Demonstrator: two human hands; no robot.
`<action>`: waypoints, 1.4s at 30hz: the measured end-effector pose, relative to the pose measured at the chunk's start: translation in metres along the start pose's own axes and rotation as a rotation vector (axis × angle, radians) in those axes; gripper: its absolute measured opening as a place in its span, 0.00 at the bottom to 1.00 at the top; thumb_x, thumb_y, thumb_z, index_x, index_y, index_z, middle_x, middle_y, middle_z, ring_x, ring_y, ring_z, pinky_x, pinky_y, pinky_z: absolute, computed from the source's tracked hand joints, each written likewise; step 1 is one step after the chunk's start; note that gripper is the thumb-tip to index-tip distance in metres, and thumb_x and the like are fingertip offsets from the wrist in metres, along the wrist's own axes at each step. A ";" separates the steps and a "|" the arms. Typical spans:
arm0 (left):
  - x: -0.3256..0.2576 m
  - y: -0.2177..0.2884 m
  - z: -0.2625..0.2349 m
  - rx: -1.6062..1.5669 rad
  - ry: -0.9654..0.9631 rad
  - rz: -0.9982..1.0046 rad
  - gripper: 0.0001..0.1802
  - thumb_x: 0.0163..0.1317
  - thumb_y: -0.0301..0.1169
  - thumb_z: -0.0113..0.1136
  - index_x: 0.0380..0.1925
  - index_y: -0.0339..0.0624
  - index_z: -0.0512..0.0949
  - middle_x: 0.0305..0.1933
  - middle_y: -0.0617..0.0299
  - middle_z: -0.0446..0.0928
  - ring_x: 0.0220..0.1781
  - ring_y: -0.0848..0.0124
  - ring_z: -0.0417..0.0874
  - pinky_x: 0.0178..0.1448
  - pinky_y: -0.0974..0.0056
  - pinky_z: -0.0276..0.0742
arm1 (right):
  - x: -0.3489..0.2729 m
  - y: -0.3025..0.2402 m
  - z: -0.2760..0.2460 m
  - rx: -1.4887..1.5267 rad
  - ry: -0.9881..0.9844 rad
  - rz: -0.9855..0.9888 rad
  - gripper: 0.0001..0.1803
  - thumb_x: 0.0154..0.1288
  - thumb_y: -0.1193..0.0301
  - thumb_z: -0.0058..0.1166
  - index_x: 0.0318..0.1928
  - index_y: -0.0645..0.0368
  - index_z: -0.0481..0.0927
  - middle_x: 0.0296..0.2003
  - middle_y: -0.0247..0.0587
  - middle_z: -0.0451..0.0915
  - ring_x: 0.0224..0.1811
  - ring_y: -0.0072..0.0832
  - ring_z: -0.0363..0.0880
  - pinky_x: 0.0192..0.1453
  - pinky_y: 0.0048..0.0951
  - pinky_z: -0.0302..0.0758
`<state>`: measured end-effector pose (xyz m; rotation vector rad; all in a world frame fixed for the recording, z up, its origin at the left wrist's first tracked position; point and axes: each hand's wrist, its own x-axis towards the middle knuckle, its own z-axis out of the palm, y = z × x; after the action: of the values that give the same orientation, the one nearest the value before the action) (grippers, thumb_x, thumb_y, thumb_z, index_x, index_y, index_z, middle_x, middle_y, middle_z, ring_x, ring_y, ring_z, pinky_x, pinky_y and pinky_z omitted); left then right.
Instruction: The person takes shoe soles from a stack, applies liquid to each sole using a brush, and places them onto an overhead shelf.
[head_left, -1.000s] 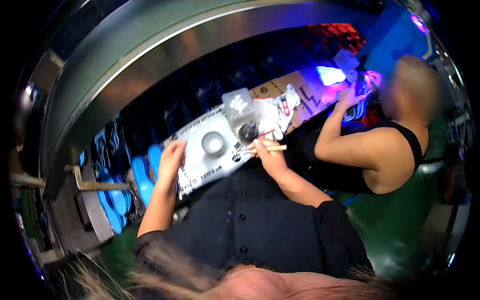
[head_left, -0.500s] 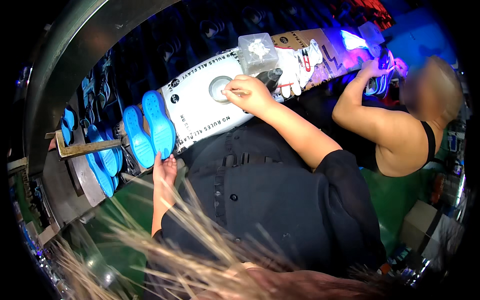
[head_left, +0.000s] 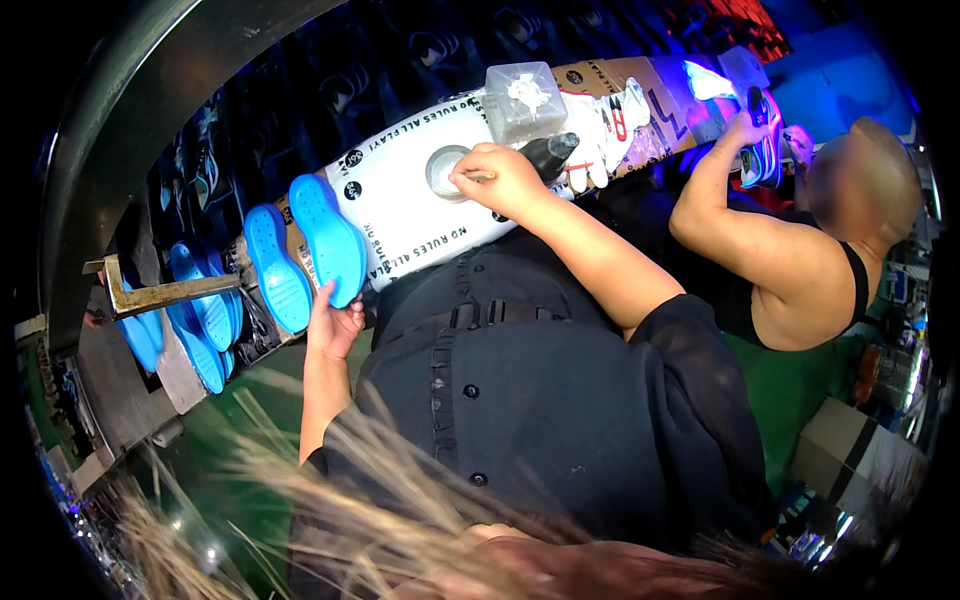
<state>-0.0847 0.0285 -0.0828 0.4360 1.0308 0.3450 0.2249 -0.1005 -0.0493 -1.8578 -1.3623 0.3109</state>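
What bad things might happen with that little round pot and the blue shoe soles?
1. The right hand dips a thin tool into the small round pot on the white sheet; a nudge might spill it.
2. The left hand grips one blue sole at its lower end; it may slip.
3. The dark bottle lies close to the right hand and could get knocked.

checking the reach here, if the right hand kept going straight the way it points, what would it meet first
Probably the small round tin on the white board: the right hand points left across the bench, its fingertips already at the tin's rim. Whether they touch it is unclear.
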 end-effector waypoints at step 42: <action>-0.056 0.015 0.147 0.741 -0.142 1.300 0.18 0.51 0.21 0.57 0.43 0.30 0.67 0.37 0.56 0.75 0.38 0.72 0.76 0.46 0.69 0.70 | -0.031 -0.106 -0.051 0.249 0.255 -0.389 0.06 0.54 0.73 0.52 0.25 0.61 0.79 0.23 0.37 0.78 0.24 0.32 0.74 0.29 0.29 0.68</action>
<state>0.0162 -0.0118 0.0317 1.7812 0.5746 1.0611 0.1703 -0.1402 0.0521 -1.3430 -1.3993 0.0371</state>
